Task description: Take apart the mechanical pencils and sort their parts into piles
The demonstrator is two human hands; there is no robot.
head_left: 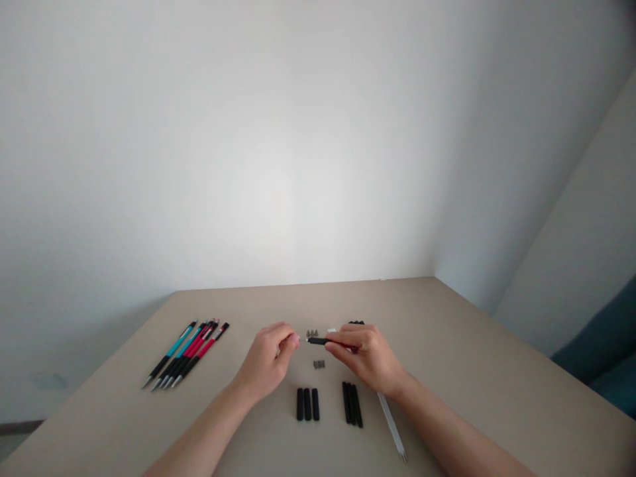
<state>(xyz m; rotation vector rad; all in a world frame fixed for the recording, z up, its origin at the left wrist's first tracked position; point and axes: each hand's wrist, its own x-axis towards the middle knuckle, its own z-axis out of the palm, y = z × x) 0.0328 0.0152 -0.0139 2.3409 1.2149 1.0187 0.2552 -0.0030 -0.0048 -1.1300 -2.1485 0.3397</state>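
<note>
My right hand (pixel 370 356) grips a red and black pen body (pixel 322 342), its tip pointing left. My left hand (pixel 271 358) is pinched at that tip, holding something too small to make out. Behind the hands lie small grey metal tips (pixel 312 333), and a small spring (pixel 318 364) lies between the hands. In front sit three short black grip sleeves (pixel 307 403) and a set of longer black tubes (pixel 352 403). White refill rods (pixel 392 427) run under my right wrist.
A row of several assembled pens (pixel 186 354), teal and red with black grips, lies on the left of the beige table (pixel 472 358). More black parts (pixel 356 322) sit behind my right hand. White walls stand behind the table; a dark blue seat (pixel 603 358) is at right.
</note>
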